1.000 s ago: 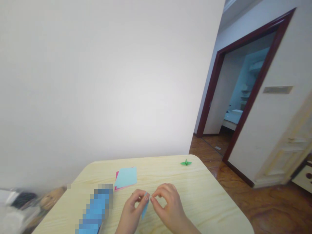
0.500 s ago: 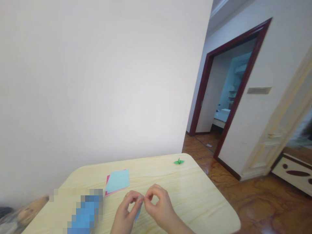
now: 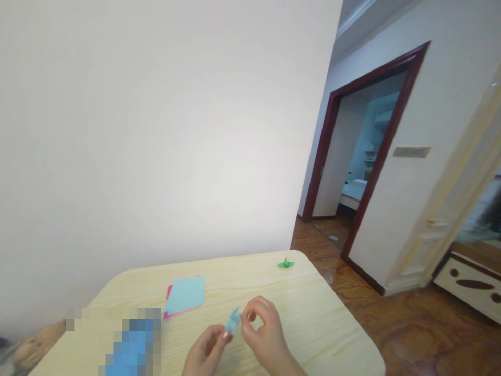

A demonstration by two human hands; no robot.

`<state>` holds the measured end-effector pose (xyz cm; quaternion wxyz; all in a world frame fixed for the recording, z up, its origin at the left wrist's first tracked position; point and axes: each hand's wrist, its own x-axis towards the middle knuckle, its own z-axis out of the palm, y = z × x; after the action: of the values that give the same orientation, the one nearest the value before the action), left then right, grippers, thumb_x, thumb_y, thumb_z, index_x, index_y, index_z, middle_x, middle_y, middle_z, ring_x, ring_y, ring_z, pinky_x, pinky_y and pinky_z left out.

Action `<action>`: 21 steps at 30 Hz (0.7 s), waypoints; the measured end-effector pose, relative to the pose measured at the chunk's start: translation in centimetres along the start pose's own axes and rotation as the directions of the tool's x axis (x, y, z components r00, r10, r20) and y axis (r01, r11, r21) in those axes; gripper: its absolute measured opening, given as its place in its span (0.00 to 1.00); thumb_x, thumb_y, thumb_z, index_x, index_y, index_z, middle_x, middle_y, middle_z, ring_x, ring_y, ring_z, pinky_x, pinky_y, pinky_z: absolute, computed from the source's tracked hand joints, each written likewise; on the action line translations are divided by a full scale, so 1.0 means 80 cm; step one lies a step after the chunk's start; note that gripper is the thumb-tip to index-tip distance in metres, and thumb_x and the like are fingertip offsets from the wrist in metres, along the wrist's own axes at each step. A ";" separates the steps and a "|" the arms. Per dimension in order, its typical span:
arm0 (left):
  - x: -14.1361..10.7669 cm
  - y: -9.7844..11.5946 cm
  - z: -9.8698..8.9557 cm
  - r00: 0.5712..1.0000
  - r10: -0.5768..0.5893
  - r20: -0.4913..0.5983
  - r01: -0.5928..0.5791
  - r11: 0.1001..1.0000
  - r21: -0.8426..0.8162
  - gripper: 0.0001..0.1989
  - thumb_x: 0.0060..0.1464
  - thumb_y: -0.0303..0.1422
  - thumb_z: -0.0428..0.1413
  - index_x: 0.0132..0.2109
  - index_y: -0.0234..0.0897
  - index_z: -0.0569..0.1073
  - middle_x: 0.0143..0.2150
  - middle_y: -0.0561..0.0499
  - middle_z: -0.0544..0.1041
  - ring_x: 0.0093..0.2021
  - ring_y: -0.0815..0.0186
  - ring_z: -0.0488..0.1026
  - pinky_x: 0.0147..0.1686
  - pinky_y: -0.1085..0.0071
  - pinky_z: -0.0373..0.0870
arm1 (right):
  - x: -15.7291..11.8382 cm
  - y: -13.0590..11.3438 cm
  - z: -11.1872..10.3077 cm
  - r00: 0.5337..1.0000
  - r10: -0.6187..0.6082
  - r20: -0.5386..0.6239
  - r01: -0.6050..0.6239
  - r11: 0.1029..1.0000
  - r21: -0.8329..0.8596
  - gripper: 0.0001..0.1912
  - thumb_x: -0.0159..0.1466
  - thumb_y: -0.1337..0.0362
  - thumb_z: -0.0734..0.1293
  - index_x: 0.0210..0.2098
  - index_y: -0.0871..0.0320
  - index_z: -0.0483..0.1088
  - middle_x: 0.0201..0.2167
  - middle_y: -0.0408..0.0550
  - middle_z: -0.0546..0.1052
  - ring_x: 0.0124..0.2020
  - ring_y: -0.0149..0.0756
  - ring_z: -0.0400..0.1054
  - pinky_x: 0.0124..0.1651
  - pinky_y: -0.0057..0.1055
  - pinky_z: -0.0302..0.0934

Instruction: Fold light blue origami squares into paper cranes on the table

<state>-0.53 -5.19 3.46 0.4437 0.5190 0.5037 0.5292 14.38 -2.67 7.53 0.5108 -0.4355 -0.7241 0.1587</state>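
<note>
The left hand (image 3: 206,349), low in the view, has its thumb and fingertips clamped on the lower end of a small piece of folded blue paper (image 3: 232,322), held above the near part of the table (image 3: 313,326). The right hand (image 3: 264,329) is at the paper's upper right side, thumb and fingers curled toward each other with a gap inside the curl; whether the fingertips grip the paper's edge cannot be told. Beyond the left hand, a flat light-blue sheet (image 3: 186,295) lies over a pink sheet (image 3: 168,291), whose edges show at the left and bottom. A green folded paper figure (image 3: 286,264) rests near the far right corner, well apart from both hands. A blue object (image 3: 131,344) at the table's left is blurred into blocks and cannot be identified.
</note>
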 end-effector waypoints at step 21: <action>0.021 -0.011 -0.004 0.996 -0.086 -0.019 0.084 0.989 -0.120 0.26 0.36 0.53 0.59 0.37 0.38 0.74 0.25 0.53 0.77 0.32 0.61 0.73 0.37 0.68 0.67 | -0.017 0.042 0.027 0.701 0.586 0.405 -0.681 0.382 0.625 0.20 0.48 0.50 0.69 0.17 0.59 0.61 0.11 0.33 0.56 0.14 0.22 0.47 0.19 0.22 0.41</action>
<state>-1.04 -3.42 2.81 0.4899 0.4634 0.4982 0.5451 14.15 -1.38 3.50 0.4966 -0.4221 -0.3998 0.6445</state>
